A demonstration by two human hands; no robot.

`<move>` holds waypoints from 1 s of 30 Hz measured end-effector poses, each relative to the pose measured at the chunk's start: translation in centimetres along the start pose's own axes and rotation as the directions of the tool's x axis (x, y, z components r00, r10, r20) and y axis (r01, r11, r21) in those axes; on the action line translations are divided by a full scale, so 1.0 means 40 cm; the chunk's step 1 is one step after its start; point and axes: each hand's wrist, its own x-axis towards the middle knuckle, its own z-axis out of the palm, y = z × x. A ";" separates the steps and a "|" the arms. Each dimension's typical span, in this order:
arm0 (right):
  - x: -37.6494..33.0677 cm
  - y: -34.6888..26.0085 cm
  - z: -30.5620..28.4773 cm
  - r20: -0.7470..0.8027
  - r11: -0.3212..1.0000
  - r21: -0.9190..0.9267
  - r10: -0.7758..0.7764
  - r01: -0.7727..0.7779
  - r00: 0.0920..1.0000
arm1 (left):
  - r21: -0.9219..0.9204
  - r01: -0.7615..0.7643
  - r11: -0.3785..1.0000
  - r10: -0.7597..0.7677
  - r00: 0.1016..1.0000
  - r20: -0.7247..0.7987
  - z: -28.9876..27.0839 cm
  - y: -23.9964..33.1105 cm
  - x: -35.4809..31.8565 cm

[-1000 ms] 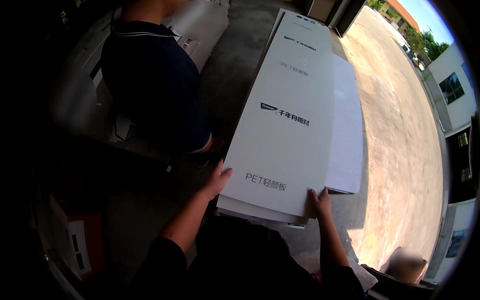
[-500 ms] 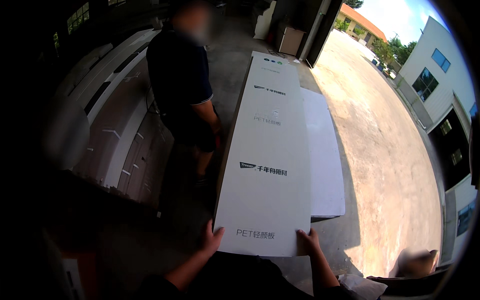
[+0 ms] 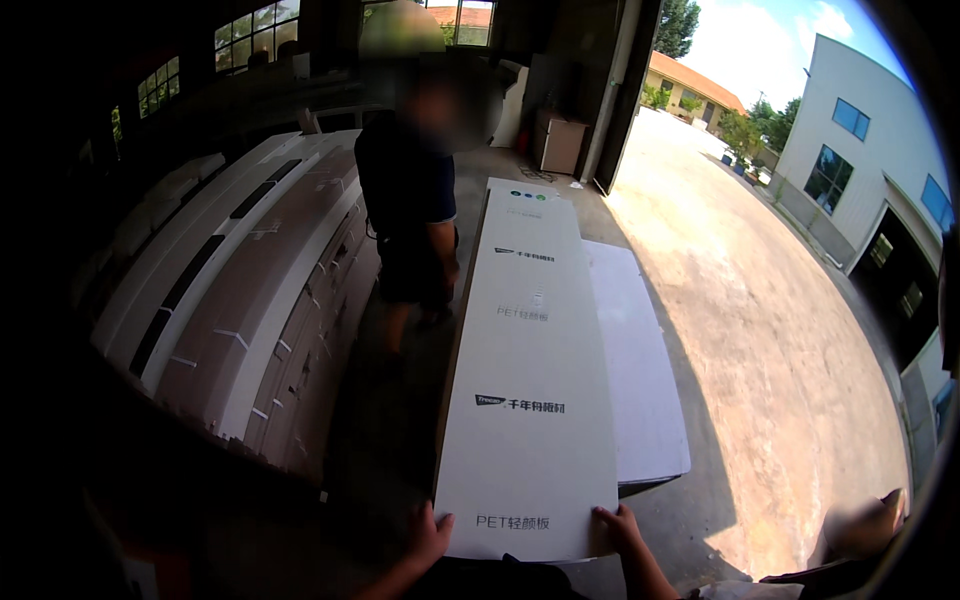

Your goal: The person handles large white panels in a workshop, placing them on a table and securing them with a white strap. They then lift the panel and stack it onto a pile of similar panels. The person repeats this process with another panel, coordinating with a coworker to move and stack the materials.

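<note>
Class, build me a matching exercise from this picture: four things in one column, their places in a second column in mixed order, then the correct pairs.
Things:
1. left hand
2. right hand
3. long white panel
4. co-worker in dark clothes

Places:
A. on the panel's near right corner
B. standing left of the panel's far half
C. on the panel's near left corner
D. lying on a wider white stack

Pairs: 1-C, 2-A, 3-D, 4-B

A long white printed panel (image 3: pixel 528 400) lies lengthwise at centre; a brown cardboard box (image 3: pixel 560 142) stands by the doorway.
</note>
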 end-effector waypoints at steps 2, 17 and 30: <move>-0.002 -0.007 -0.002 -0.003 1.000 -0.007 0.013 -0.013 1.000 | 0.010 -0.033 0.999 0.033 0.999 -0.014 0.002 0.001 0.004; 0.033 0.045 -0.021 0.036 1.000 0.017 -0.026 0.026 0.999 | -0.085 0.004 0.996 -0.001 0.999 0.044 0.009 -0.024 0.020; -0.003 0.020 -0.029 0.071 1.000 -0.018 0.002 -0.001 0.997 | -0.378 0.248 0.892 -0.237 0.969 0.075 -0.010 0.011 0.031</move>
